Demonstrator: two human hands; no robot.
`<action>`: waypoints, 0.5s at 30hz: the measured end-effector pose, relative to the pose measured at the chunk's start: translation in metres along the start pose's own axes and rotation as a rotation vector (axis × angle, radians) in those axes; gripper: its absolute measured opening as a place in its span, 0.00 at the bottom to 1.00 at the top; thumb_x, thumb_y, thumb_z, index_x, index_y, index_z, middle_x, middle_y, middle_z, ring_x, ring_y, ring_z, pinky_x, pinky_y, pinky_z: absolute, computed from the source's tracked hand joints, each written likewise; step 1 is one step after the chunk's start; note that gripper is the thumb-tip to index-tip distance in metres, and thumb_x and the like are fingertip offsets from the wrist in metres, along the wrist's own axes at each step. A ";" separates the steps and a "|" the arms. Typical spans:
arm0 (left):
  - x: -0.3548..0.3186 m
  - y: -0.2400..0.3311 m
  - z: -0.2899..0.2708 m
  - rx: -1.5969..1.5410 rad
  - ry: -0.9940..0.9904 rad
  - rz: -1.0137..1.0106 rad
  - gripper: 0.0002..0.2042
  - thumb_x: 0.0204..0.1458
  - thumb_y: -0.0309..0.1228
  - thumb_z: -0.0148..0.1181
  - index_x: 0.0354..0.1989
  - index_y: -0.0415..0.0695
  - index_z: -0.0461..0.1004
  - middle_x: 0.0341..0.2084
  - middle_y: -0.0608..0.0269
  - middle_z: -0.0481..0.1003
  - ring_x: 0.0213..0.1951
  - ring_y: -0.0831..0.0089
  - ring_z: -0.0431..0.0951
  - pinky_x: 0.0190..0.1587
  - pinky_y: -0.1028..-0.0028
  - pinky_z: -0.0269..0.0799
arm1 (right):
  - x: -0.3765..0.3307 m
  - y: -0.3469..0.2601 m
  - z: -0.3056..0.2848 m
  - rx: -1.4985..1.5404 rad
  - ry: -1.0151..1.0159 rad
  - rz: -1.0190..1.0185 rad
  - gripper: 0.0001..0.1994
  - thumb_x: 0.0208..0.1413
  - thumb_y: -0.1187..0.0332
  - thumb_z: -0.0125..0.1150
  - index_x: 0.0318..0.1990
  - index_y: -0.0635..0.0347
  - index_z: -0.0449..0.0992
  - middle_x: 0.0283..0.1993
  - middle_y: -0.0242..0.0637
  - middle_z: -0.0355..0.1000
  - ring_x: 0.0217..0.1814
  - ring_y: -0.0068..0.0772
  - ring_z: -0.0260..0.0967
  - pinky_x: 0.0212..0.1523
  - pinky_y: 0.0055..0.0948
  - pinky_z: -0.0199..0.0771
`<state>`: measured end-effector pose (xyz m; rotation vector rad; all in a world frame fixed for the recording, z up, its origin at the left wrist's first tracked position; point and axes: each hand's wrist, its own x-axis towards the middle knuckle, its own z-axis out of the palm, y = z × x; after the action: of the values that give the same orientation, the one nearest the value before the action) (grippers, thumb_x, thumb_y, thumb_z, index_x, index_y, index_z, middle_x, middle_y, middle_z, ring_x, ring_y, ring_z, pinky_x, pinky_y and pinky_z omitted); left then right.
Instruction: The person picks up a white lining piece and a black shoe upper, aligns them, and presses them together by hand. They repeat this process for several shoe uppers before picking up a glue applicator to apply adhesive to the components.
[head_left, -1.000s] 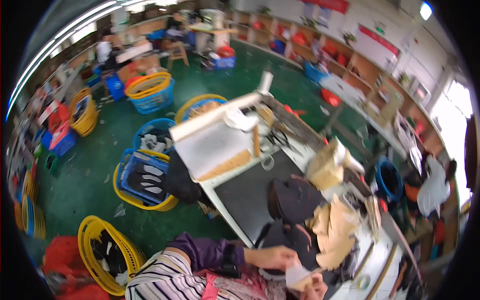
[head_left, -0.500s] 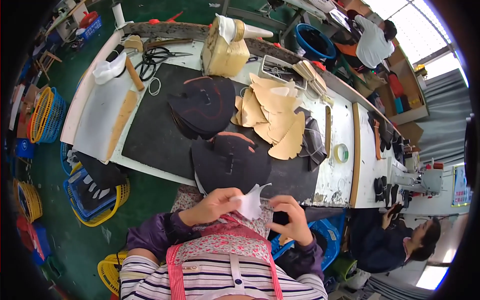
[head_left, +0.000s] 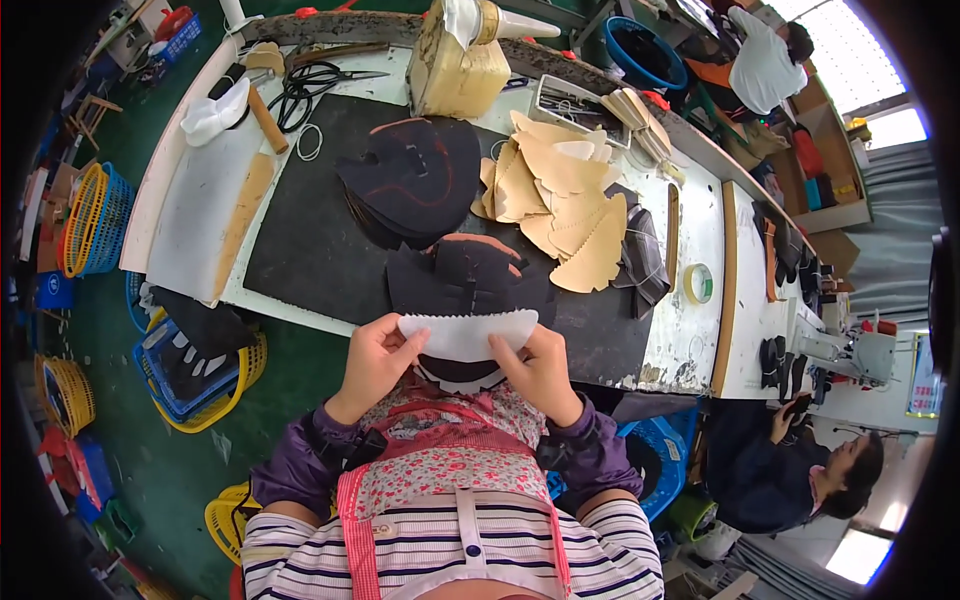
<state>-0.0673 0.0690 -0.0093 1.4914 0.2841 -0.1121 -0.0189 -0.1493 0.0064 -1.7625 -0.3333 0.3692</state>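
Stretched between my two hands is a white piece of sheet material [head_left: 462, 336] with a zigzag-cut upper edge. My left hand [head_left: 376, 364] pinches its left end, thumb on top. At the other end my right hand [head_left: 541, 366] grips it the same way. Behind and below it lies a black cut piece [head_left: 470, 283] at the table's near edge, partly covered by the white one. Farther off, a stack of black cut pieces [head_left: 412, 182] with reddish marked lines rests on the dark mat [head_left: 300, 240]. Tan serrated pieces [head_left: 555, 190] are heaped to its right.
A yellowish block with a cone-tipped bottle [head_left: 460, 75] stands at the back. Scissors [head_left: 305, 92] and a wooden-handled tool [head_left: 267, 122] lie back left. Tape roll [head_left: 698, 284] sits right. Baskets [head_left: 195, 370] flank the table; a seated person [head_left: 790, 470] is at right.
The white piece, crumpled near my left hand before, is now spread flat and raised over the black piece. My right hand, empty earlier, has taken hold of its right end.
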 end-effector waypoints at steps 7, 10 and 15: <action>0.004 -0.007 -0.012 0.318 0.028 0.156 0.12 0.50 0.26 0.63 0.20 0.37 0.67 0.14 0.71 0.68 0.18 0.88 0.68 0.20 0.84 0.60 | -0.003 0.004 0.011 -0.473 0.115 -0.298 0.05 0.45 0.75 0.65 0.30 0.64 0.77 0.26 0.38 0.66 0.24 0.33 0.66 0.26 0.26 0.68; 0.007 -0.005 -0.011 0.316 0.018 0.145 0.13 0.49 0.26 0.63 0.19 0.37 0.66 0.13 0.71 0.68 0.18 0.89 0.67 0.19 0.84 0.60 | -0.005 0.005 0.014 -0.528 0.152 -0.351 0.06 0.43 0.74 0.66 0.30 0.64 0.77 0.28 0.39 0.67 0.26 0.36 0.66 0.26 0.28 0.68; 0.007 0.003 -0.006 0.524 0.024 0.211 0.14 0.46 0.27 0.65 0.19 0.38 0.63 0.13 0.66 0.65 0.17 0.79 0.67 0.19 0.78 0.60 | -0.004 0.006 0.020 -0.642 0.219 -0.428 0.08 0.41 0.71 0.68 0.24 0.64 0.74 0.28 0.39 0.66 0.28 0.41 0.65 0.24 0.34 0.66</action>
<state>-0.0600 0.0762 -0.0086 2.0341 0.1167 0.0035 -0.0304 -0.1347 -0.0029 -2.2567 -0.7105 -0.2723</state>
